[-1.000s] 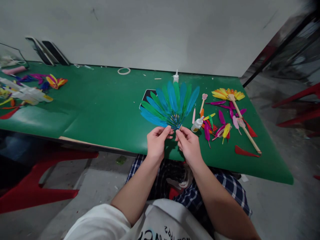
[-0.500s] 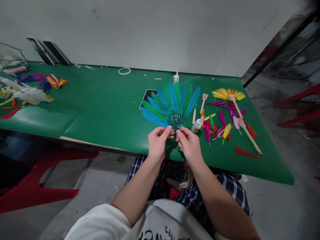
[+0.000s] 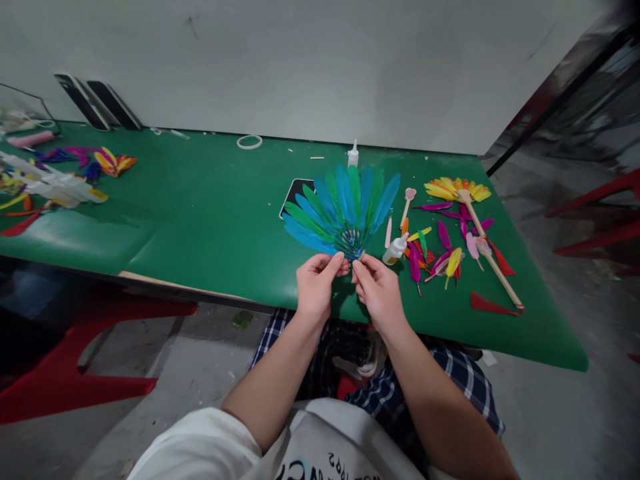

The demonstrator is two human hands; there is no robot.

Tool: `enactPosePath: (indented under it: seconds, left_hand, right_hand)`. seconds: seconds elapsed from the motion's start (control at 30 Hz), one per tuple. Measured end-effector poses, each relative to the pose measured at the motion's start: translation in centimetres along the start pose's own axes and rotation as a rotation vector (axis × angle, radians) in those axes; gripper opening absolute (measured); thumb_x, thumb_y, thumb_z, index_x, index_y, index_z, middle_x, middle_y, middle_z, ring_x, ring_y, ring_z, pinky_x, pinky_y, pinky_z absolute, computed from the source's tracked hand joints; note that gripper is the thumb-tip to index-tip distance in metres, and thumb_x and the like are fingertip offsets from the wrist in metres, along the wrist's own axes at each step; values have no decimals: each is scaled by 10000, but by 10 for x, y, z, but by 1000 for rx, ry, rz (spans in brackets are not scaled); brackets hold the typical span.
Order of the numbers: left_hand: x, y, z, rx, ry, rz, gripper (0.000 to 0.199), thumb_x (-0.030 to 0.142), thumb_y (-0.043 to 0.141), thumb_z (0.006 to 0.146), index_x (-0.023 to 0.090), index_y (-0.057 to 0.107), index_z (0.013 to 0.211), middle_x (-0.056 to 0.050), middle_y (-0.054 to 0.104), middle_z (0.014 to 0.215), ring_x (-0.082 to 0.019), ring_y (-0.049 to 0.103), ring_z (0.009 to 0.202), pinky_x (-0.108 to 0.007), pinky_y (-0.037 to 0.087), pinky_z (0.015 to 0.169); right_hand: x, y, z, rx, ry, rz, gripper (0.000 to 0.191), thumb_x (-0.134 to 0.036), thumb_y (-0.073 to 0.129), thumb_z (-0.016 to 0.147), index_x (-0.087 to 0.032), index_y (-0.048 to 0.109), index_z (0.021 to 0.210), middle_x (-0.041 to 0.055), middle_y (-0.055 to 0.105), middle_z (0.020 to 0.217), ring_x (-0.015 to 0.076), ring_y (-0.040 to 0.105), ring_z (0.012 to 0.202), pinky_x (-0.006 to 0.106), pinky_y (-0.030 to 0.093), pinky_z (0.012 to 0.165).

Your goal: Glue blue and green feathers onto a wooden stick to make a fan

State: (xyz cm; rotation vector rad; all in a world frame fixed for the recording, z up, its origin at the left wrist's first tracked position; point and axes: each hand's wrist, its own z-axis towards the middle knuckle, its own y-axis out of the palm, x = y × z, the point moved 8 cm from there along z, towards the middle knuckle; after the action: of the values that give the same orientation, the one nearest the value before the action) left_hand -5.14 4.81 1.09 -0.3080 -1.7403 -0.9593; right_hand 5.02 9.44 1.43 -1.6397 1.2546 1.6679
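Note:
A fan of blue and green feathers (image 3: 345,200) spreads out in front of me, its quills gathered at the bottom. My left hand (image 3: 317,280) pinches the base from the left, thumb on top. From the right, my right hand (image 3: 375,283) pinches the same base, its fingertips close to those of the left. What exactly lies between the fingertips is partly hidden. Just right of the fan, a white glue bottle (image 3: 395,249) leans on the table. A phone (image 3: 295,193) lies partly covered behind the fan's left side.
The green table (image 3: 210,220) holds loose colored feathers (image 3: 443,235), a yellow feather fan (image 3: 457,189) with a wooden stick, and a red tassel (image 3: 493,303) on the right. Another glue bottle (image 3: 353,155) stands behind. White bottles (image 3: 60,187) lie far left. A red stool (image 3: 100,360) is below.

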Motion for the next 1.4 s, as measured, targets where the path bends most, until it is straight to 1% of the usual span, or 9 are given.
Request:
enactPosePath:
  seconds: [0.13,0.27,0.4,0.5,0.63,0.77,0.97,1.17,1.4]
  left_hand:
    - [0,0,0,0,-6,7,168,246,701,617,113,599,601,-6,638,583,-75,580,520,-188,490,560]
    - [0,1,-1,-15,-26,23,174,254,698,619,113,597,601,-7,635,583,-79,582,524,-195,491,568]
    - [0,1,-2,-25,-28,29,172,261,694,623,114,605,608,-8,636,588,-80,582,529,-195,487,568]
    - [0,1,-2,-21,-28,24,166,257,694,624,117,607,612,-8,641,595,-80,583,534,-197,488,572]
    - [-1,0,-2,-20,-21,3,155,244,694,627,118,607,612,-8,643,594,-83,588,544,-204,494,584]
    - [-4,1,-4,-12,-23,-20,152,239,694,627,116,607,611,-10,644,597,-82,590,547,-201,496,588]
    - [-4,1,-5,-12,-44,-63,167,251,678,650,111,589,628,-16,635,617,-88,600,574,-211,512,598]
    - [4,-8,1,51,-23,-128,194,250,686,638,130,535,621,29,571,576,-99,612,607,-194,511,561]
    - [-1,-12,-1,107,-50,-179,195,231,694,623,127,529,641,23,570,606,-92,602,620,-181,501,561]
  right_hand:
    - [0,1,-1,-10,6,17,191,-362,544,741,-180,552,798,-83,409,527,-4,258,335,152,162,309]
    - [1,0,0,8,31,26,203,-356,579,716,-184,556,820,-88,423,511,-5,255,326,148,158,300]
    - [1,-1,0,22,41,20,202,-372,574,716,-173,542,734,-91,413,481,-5,259,305,148,153,286]
    - [2,-2,1,26,40,22,198,-367,568,720,-172,531,710,-92,407,475,-5,256,292,149,149,279]
    - [1,-2,1,29,13,4,209,-368,560,727,-168,521,679,-90,398,471,-5,266,292,147,159,278]
    - [-1,-4,0,49,-6,-36,217,-373,560,726,-166,517,677,-89,406,467,2,285,283,150,183,269]
    - [-4,-5,0,66,-27,-60,230,-383,567,720,-165,508,679,-84,427,479,9,298,273,155,184,253]
    - [-4,-7,-1,86,-20,-70,239,-390,561,726,-167,498,666,-91,406,460,9,287,267,150,182,249]
    - [-1,-7,0,95,-12,-55,236,-391,560,722,-162,511,692,-85,430,477,8,293,267,153,190,246]
